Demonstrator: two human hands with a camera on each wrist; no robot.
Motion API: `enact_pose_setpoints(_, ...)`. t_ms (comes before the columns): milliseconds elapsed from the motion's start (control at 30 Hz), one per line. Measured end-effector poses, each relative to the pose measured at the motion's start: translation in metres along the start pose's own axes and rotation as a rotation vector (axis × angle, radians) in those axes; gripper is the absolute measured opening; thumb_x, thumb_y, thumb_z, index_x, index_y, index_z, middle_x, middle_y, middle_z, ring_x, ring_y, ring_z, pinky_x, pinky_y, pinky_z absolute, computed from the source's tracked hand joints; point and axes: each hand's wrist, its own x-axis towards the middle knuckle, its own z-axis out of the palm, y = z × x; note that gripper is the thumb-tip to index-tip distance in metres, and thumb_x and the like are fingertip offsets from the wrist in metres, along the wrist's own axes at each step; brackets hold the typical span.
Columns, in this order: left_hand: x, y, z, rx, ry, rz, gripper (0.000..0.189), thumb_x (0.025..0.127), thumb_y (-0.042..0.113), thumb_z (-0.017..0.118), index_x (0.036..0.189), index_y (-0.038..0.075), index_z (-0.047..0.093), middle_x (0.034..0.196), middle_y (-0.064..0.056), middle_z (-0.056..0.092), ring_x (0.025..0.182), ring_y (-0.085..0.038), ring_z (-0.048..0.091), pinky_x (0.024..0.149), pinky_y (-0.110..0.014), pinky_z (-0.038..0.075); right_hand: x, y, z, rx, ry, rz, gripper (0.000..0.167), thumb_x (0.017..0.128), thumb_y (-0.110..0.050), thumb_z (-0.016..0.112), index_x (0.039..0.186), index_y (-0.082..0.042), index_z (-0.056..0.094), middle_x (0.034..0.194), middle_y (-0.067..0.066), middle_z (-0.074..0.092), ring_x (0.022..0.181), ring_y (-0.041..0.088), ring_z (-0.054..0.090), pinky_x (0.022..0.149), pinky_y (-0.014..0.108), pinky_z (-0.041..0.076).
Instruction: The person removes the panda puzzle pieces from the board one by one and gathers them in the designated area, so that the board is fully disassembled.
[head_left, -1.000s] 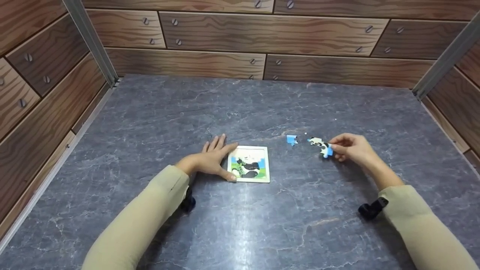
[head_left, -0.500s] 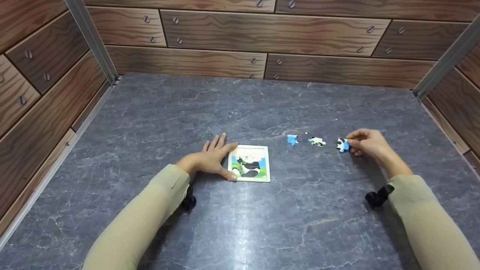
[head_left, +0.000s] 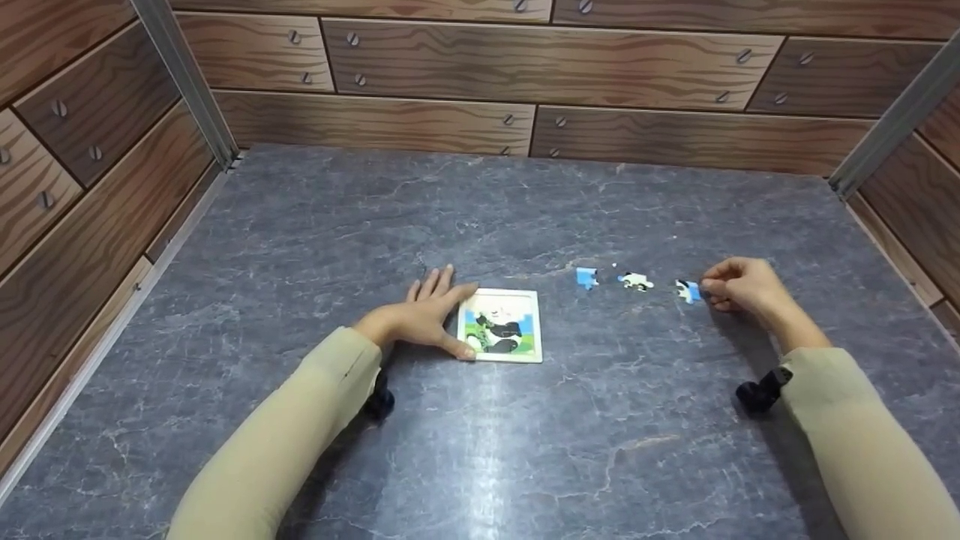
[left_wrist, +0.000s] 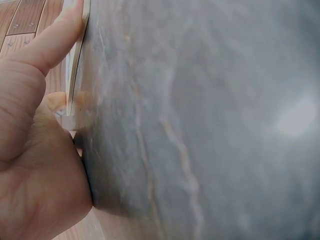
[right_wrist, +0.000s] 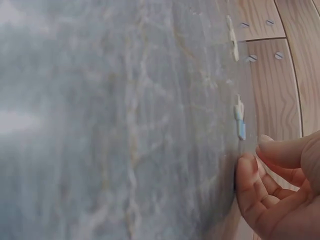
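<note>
Resting along the left edge of a square panda picture puzzle in a pale frame point(head_left: 510, 358), the left hand point(head_left: 420, 319) has its fingers spread, so part of that rim is hidden. The puzzle lies flat near the middle of the table. The right hand point(head_left: 750, 289) is loosely curled just beside a blue, white and black jigsaw piece point(head_left: 686, 292); head cam makes them look almost touching, but the right wrist cam shows a gap and nothing in the fingers.

Further left lie a cream and black jigsaw piece point(head_left: 636, 282) and a bright blue jigsaw piece point(head_left: 586, 277), plus a tiny white speck point(head_left: 614, 265) too small to identify. Left wrist cam is kinda useless: hand cut off, frame just a thin edge-on strip. The pieces are edge-on in the right one too, so no printing to read there.

Surface is a dark grey marble-look tabletop point(head_left: 420, 202) with pale veins and a bright glare streak up front that washes it out. Around it, brown wood-plank-print walls point(head_left: 555, 64) with screw heads, cut off up top, and grey metal corner posts point(head_left: 184, 82). Khaki sleeves point(head_left: 277, 435) run off the bottom.
</note>
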Motion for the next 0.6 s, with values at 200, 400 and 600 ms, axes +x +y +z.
enact_pose_setpoints(200,0.001,0.002,-0.001,-0.003,-0.009,0.001,0.109,0.068,0.059,0.072,0.151,0.030,0.007,0.151,-0.011,-0.023,0.136,-0.026,-0.024,0.107,-0.048,-0.014,-0.014,-0.008,0.003,0.014,-0.012,-0.015,0.033,0.093,-0.011,0.056,0.114,0.014,0.051,0.090,0.010,0.059,0.070,0.011,0.059,0.066,0.030,0.054)
enact_pose_setpoints(400,0.000,0.002,-0.001,0.000,-0.003,0.000,0.109,0.068,0.059,0.072,0.151,0.029,0.008,0.151,-0.011,-0.022,0.136,-0.026,-0.024,0.107,-0.048,-0.013,-0.023,-0.014,0.016,0.066,-0.032,-0.056,0.031,0.092,-0.009,0.058,0.112,0.014,0.052,0.084,0.009,0.058,0.067,0.010,0.058,0.062,0.028,0.054)
enact_pose_setpoints(600,0.000,0.002,0.000,0.002,0.003,0.007,0.109,0.068,0.059,0.072,0.151,0.028,0.008,0.151,-0.013,-0.022,0.136,-0.028,-0.024,0.107,-0.049,-0.013,-0.026,-0.021,0.035,0.092,-0.070,-0.068,0.030,0.091,-0.009,0.060,0.110,0.012,0.054,0.082,0.008,0.059,0.067,0.012,0.059,0.062,0.028,0.054)
